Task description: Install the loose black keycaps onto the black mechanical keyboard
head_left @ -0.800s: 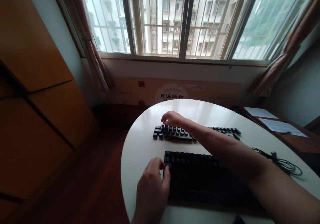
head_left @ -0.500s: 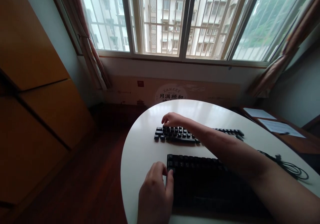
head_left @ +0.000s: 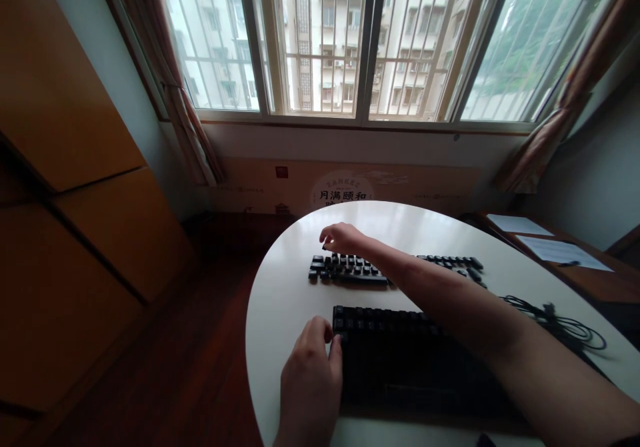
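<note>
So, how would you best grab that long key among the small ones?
Probably pinch the long key across its narrow width, mid-length, coming from above and the near side. It lies sideways in the nearest row of keys, so one long edge faces table; other keys crowd its far side.

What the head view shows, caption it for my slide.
Left hand at the left edge of a black keyboard; right hand pinching a dark keycap by rows of keycaps on a white table.

beige panel point(head_left: 395, 190) | 月满颐和 point(head_left: 343, 196) | next line cut off | arched text point(head_left: 343, 183) illegible
</note>
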Demonstrator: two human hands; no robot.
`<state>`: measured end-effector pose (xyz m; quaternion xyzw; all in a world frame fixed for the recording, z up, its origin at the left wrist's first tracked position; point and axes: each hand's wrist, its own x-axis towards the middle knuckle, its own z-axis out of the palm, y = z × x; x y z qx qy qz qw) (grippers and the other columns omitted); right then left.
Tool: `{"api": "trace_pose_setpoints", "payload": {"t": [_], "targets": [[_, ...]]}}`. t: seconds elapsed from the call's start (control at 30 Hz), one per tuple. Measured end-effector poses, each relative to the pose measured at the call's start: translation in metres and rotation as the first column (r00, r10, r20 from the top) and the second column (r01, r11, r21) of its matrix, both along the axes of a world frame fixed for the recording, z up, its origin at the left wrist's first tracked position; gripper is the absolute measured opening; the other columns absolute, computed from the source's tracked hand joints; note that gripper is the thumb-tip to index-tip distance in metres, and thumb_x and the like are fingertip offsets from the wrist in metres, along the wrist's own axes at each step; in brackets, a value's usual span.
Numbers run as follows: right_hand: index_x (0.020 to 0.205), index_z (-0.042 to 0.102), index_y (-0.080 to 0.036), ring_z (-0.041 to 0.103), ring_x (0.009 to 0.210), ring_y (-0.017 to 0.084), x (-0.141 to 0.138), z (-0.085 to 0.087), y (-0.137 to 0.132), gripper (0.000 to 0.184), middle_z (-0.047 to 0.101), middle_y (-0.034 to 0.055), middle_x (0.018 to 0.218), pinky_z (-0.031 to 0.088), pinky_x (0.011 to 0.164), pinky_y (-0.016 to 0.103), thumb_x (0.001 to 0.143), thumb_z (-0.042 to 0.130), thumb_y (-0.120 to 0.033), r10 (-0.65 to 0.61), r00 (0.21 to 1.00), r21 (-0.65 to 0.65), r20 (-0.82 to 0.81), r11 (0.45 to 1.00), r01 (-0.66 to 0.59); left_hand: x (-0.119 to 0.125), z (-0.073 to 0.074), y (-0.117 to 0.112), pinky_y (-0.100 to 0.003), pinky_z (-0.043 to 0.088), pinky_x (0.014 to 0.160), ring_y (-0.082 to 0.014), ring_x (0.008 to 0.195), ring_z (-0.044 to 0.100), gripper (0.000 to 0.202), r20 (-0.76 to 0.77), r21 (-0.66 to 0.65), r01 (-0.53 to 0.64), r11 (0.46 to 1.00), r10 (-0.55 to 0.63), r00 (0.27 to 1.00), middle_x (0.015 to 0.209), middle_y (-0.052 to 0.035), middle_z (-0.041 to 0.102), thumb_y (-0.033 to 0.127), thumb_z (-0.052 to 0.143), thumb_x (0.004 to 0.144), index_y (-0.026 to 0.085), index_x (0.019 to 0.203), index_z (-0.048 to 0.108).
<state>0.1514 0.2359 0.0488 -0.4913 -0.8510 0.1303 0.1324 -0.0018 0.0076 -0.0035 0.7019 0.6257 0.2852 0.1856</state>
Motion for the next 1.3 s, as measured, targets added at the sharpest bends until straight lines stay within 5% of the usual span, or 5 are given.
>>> {"api": "trace_pose_setpoints", "payload": {"t": [0.23, 0.4, 0.53, 1.03, 1.3], "targets": [[0.099, 0.073, -0.016, 0.068, 0.090, 0.018, 0.035, 0.027, -0.073, 0.018, 0.072, 0.0020, 0.094, 0.050, 0.085, 0.030, 0.087, 0.070, -0.003, 0.110, 0.975, 0.199, -0.195, 0.977, -0.071, 0.001, 0.009, -0.001, -0.030, 0.043, 0.065, -0.0223, 0.080, 0.067, 0.010, 0.033, -0.049, -0.003, 0.999, 0.004, 0.999, 0.093, -0.0051, 0.069, 0.029, 0.044, 0.095, 0.024, 0.097, 0.052], [0.092, 0.073, -0.019, 0.068, 0.086, 0.016, 0.056, 0.017, -0.157, 0.021, 0.073, -0.0003, 0.090, 0.049, 0.081, 0.025, 0.082, 0.071, -0.001, 0.212, 0.941, 0.211, -0.263, 0.965, -0.159, 0.003, 0.008, 0.000, -0.032, 0.047, 0.070, -0.0230, 0.089, 0.068, 0.025, 0.099, -0.047, -0.028, 0.999, 0.033, 0.995, 0.112, -0.0070, 0.069, 0.026, 0.046, 0.094, 0.025, 0.117, 0.054], [0.092, 0.071, -0.020, 0.066, 0.084, 0.016, 0.055, 0.000, -0.196, 0.022, 0.072, -0.0015, 0.088, 0.048, 0.078, 0.024, 0.080, 0.074, -0.002, 0.222, 0.941, 0.219, -0.254, 0.961, -0.168, 0.005, 0.007, -0.001, -0.034, 0.050, 0.073, -0.0225, 0.088, 0.067, 0.028, 0.126, 0.024, -0.014, 1.000, 0.010, 0.992, 0.111, -0.0088, 0.069, 0.026, 0.048, 0.090, 0.022, 0.116, 0.059], [0.092, 0.064, -0.015, 0.058, 0.085, 0.026, 0.037, -0.025, -0.223, 0.016, 0.066, 0.0079, 0.078, 0.037, 0.090, 0.037, 0.080, 0.059, -0.007, 0.115, 0.993, 0.369, 0.005, 0.923, -0.109, 0.010, 0.006, 0.003, -0.041, 0.055, 0.087, -0.0249, 0.096, 0.068, 0.028, 0.269, 0.132, -0.109, 0.985, 0.070, 0.960, 0.104, -0.0102, 0.070, 0.033, 0.048, 0.087, 0.017, 0.106, 0.062], [0.125, 0.062, -0.017, 0.061, 0.087, 0.027, 0.034, -0.018, -0.229, 0.035, 0.069, 0.0091, 0.085, 0.037, 0.086, 0.036, 0.089, 0.061, -0.014, 0.073, 0.997, 0.382, 0.035, 0.921, -0.081, 0.010, 0.004, 0.004, -0.039, 0.056, 0.082, -0.0239, 0.094, 0.069, 0.032, 0.252, 0.112, -0.089, 0.990, 0.058, 0.966, 0.102, -0.0093, 0.070, 0.038, 0.051, 0.087, 0.018, 0.110, 0.059]]}}
